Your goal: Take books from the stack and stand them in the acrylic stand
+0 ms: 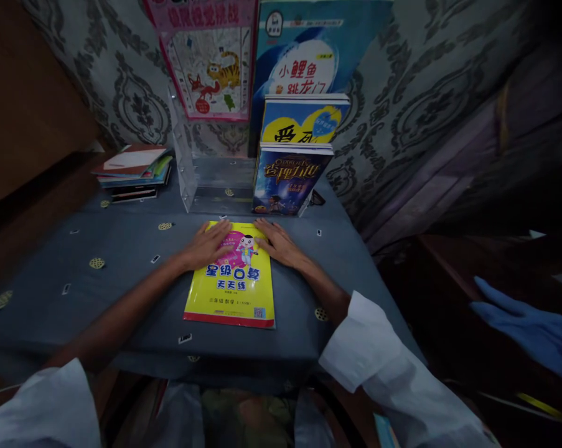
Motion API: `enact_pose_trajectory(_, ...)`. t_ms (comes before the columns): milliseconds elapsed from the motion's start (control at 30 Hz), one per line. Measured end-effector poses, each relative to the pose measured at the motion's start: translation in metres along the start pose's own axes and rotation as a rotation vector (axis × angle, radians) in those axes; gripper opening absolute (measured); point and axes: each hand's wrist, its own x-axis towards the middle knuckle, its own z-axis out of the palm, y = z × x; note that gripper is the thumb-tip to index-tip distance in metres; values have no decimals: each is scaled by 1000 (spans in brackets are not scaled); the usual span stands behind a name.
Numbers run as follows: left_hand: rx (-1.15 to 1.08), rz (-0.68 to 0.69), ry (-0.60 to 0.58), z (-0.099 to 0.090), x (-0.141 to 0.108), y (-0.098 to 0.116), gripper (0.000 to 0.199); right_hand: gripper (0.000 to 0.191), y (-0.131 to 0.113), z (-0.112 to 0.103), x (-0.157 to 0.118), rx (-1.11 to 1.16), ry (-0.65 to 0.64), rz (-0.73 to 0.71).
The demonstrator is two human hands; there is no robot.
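Note:
A yellow workbook [229, 298] with a red bottom edge lies flat on the cloth-covered table, its cover facing up. My left hand [208, 244] rests on its upper left part, fingers stretched out over the pink circle. On the upper right edge lies my right hand [281, 244], also flat with fingers extended. Neither hand is wrapped around anything. Just beyond the workbook stands a clear acrylic book rack [185, 165]. Its right side holds a dark blue book [290, 180], a blue and yellow book [304, 118] and a tall teal book [327, 37].
A pink picture book [210, 68] stands at the back left of the rack. A stack of books [134, 168] lies on the table's far left. At the right, another person's blue-gloved hand [528, 326] reaches in beside the table. Patterned curtain fabric [140, 87] hangs behind.

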Motion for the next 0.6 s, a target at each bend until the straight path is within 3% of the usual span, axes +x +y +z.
enact_pose_trajectory(67, -33, -39, -55, -2, -4, -15, 74, 58, -4, -1, 0, -13, 8, 12)
enact_pose_trajectory(167, -37, 3, -88, -3, -22, -19, 80, 57, -7, -1, -1, -30, 13, 24)
enact_pose_trajectory(367, -8, 115, -77, -3, -78, -1, 76, 56, -12, 0, -2, -67, 0, 33)
enact_pose_trajectory(600, 64, 134, -14, 16, -132, 24, 79, 55, -18, -6, -4, -102, 17, 13)
